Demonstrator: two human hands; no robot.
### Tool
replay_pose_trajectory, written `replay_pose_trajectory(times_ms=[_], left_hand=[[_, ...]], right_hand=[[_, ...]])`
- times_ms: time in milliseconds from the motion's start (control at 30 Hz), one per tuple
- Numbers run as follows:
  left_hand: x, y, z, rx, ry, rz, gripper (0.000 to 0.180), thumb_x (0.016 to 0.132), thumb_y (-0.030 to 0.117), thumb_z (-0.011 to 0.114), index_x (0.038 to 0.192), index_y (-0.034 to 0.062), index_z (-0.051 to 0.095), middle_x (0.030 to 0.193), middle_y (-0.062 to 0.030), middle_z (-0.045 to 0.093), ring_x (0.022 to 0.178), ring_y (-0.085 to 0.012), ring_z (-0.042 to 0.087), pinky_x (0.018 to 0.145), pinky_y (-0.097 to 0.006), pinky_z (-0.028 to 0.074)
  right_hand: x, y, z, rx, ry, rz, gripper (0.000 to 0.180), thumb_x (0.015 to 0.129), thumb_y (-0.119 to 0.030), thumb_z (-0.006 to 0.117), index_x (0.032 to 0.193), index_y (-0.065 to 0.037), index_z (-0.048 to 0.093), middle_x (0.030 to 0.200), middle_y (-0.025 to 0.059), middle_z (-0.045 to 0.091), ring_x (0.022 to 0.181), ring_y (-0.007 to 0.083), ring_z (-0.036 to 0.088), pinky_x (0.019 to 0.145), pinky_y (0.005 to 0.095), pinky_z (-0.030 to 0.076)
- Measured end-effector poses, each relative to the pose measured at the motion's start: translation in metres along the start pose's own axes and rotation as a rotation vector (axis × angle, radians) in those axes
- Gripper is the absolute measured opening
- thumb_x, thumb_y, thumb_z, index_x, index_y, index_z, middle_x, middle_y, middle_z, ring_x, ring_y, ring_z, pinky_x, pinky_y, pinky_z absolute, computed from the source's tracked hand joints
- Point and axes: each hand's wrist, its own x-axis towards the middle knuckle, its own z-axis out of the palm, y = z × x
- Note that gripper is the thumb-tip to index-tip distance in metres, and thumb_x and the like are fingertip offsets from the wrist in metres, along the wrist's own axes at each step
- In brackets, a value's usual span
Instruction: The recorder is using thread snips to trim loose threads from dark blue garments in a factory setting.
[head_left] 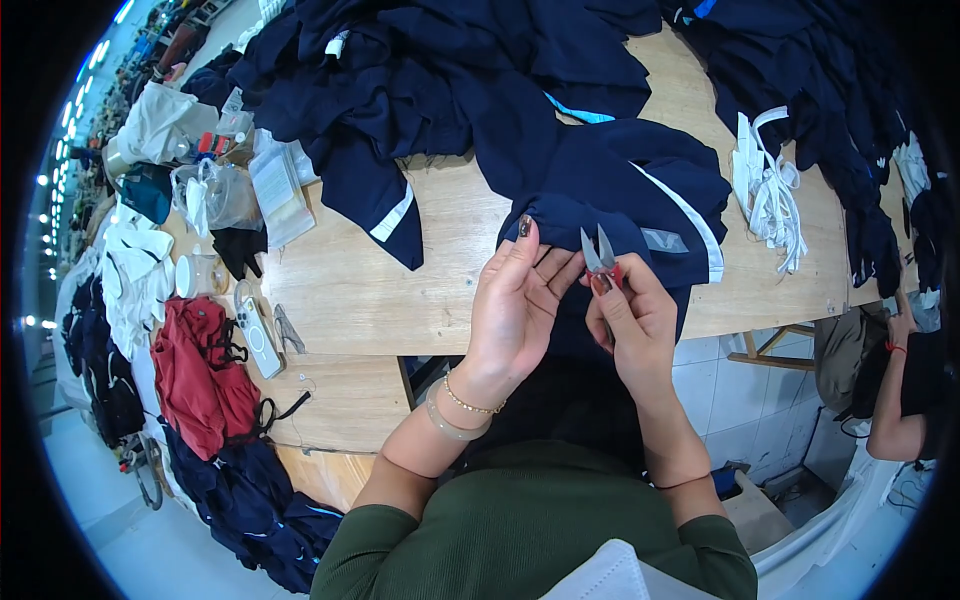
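Your left hand (513, 310) half-curled, pinching a navy fabric garment (590, 175), your right hand (641, 325) closed around red-handled metal snips (601, 267), 2 pointed blades (589, 252) parted.

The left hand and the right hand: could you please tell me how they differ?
The left hand pinches navy cloth; the right hand grips red-handled snips. The left hand wears a chain bracelet and pale bangle at the wrist; the right hand's wrist is bare. Both have dark thumbnails.

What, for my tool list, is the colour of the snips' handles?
The handles are red, best seen in the head view.
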Motion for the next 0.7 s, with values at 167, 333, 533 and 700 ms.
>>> replay_pose_trajectory(times_ms=[167,333,533,700], left_hand=[[-0.001,0.002,0.007,0.041,0.04,0.001,0.02,0.101,0.027,0.047,0.096,0.0105,0.057,0.093,-0.0018,0.064,0.092,-0.0157,0.063,0.089,-0.031,0.049],[0.0,0.001,-0.006,-0.017,-0.046,0.007,0.018,0.101,0.023,0.046,0.097,0.0087,0.057,0.106,-0.0079,0.065,0.101,-0.0192,0.063,0.095,-0.035,0.049],[0.0,0.002,-0.003,-0.002,-0.008,-0.005,0.018,0.101,0.023,0.046,0.099,0.0086,0.057,0.109,-0.0083,0.065,0.103,-0.0197,0.063,0.096,-0.036,0.049],[-0.001,0.003,-0.001,0.01,-0.006,-0.008,0.019,0.101,0.023,0.046,0.101,0.008,0.057,0.109,-0.0088,0.065,0.104,-0.02,0.063,0.097,-0.037,0.048]], right_hand=[[0.001,0.0,0.003,-0.019,-0.004,-0.032,0.016,0.099,-0.016,0.051,0.097,-0.001,0.056,0.059,-0.0029,0.048,0.051,0.0013,0.04,0.048,0.0185,0.027],[0.003,0.001,0.005,-0.018,0.0,-0.048,0.016,0.099,-0.016,0.052,0.098,-0.001,0.056,0.059,-0.0028,0.048,0.051,0.0012,0.04,0.048,0.0184,0.027],[0.003,0.002,0.004,-0.03,-0.003,-0.049,0.016,0.099,-0.016,0.051,0.098,-0.001,0.056,0.059,-0.0028,0.048,0.051,0.0012,0.04,0.048,0.0182,0.028],[0.003,0.004,0.005,-0.074,0.025,-0.104,0.014,0.098,-0.015,0.052,0.098,-0.002,0.056,0.06,-0.0023,0.048,0.052,0.0015,0.041,0.048,0.0186,0.028]])
